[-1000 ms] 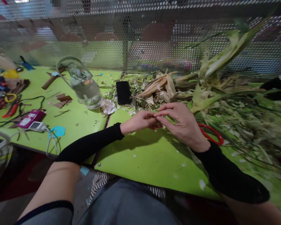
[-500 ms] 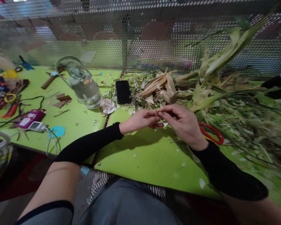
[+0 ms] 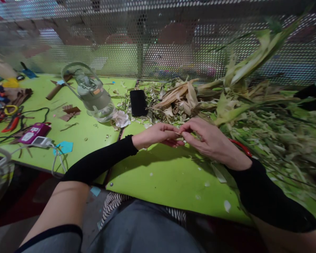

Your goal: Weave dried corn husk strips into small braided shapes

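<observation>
Above the green table point(image 3: 168, 179), my left hand point(image 3: 162, 135) is closed in a pinch on a thin pale strip point(image 3: 179, 134), which looks like plant husk. Its lower fingers curl underneath. My right hand point(image 3: 204, 138) pinches at the strip's other end, thumb against forefinger, and the fingertips of both hands nearly meet. Most of the strip is hidden by the fingers. Just behind the hands lie dried husks point(image 3: 191, 98) and small leaf scraps. Beside my right wrist, red-handled scissors point(image 3: 241, 146) are partly covered by the arm.
A black phone point(image 3: 138, 103) lies on scraps beside a clear water bottle point(image 3: 96, 96) and crumpled paper point(image 3: 121, 118). Green corn husks point(image 3: 252, 70) and shredded leaves point(image 3: 287, 140) spread rightward. Pliers point(image 3: 13, 121), a purple device point(image 3: 35, 133) and cables lie left. A perforated metal screen point(image 3: 116, 52) stands behind.
My right hand has turned and shifted slightly right and down, its forearm covering more of the scissors. The pale strip shows more between the fingers. My left hand has barely moved.
</observation>
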The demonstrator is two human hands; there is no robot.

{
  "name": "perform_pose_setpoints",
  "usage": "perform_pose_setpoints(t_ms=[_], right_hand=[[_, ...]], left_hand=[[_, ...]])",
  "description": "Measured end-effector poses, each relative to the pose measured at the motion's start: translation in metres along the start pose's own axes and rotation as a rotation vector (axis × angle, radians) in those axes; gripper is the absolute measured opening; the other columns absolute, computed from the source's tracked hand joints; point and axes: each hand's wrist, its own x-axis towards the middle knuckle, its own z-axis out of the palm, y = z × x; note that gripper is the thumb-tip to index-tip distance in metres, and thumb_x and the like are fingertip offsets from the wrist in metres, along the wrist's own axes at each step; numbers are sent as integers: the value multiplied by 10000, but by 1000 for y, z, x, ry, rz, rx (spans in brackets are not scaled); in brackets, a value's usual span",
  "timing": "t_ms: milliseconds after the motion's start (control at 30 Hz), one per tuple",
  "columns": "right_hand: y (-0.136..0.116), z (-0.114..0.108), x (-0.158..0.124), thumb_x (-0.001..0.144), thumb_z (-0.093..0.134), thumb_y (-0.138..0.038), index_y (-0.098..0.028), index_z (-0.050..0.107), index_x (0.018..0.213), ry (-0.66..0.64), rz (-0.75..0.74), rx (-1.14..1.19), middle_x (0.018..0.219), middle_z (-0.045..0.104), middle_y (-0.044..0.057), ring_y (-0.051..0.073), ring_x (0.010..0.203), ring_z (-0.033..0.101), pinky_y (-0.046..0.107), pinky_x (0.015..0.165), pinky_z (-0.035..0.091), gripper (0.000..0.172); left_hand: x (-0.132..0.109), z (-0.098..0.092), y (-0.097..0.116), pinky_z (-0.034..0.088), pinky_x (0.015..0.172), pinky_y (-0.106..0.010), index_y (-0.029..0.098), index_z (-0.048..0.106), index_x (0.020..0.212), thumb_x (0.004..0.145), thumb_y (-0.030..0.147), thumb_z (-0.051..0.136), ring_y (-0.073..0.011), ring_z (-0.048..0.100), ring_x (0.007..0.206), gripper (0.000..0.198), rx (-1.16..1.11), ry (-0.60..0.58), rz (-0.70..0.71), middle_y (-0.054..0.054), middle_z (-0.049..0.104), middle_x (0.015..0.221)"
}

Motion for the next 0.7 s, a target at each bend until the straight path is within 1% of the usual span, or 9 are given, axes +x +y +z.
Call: perform_pose_setpoints(t_ms=[100,200,267,400,500,600,700], right_hand=[[3,0,1,955,488,-255,-242,602,833,-32,-96,-139,803,661,60,231,782,601,372,732,469,167],[6,1,0,940,483,-234,-238,600,824,-28,-153,-258,812,647,70,240,793,579,387,751,455,165],[8,1,0,930,482,-218,-235,607,820,-29,-182,-307,812,639,74,244,797,567,395,764,449,167],[9,-1,-1,918,488,-222,-234,620,815,-29,-216,-312,811,629,76,252,793,546,400,756,439,168],[10,-2,-1,943,465,-229,-232,623,826,-36,-228,-322,807,619,71,244,787,544,394,752,440,196],[9,-3,-1,969,450,-244,-229,625,835,-36,-240,-338,811,615,73,240,781,540,390,748,444,220],[9,-5,-2,986,449,-261,-233,629,831,-53,-232,-326,832,622,77,243,796,539,389,757,445,240]], left_hand=[[0,-1,1,592,958,-324,98,762,1051,959,125,633,-78,723,749,161,-14,3,0,-61,788,830],[1,-2,0,599,948,-311,101,765,1035,957,114,622,-72,714,727,163,-21,1,-2,-52,779,801],[1,-2,-2,599,966,-323,104,763,1035,954,119,618,-75,714,734,166,-15,-6,-2,-51,777,803],[1,-4,-3,579,1027,-363,93,746,995,919,80,600,-100,740,807,165,-39,-5,36,-67,779,845],[1,-7,-3,557,1060,-383,90,729,1024,875,62,664,-108,746,829,165,-57,-28,38,-83,792,898],[1,-11,-3,549,1065,-389,98,718,1095,868,82,712,-99,740,813,228,-42,-55,31,-82,800,936],[2,-12,-4,552,1052,-377,98,719,1055,862,85,727,-102,741,832,194,-26,-81,57,-85,802,962]])
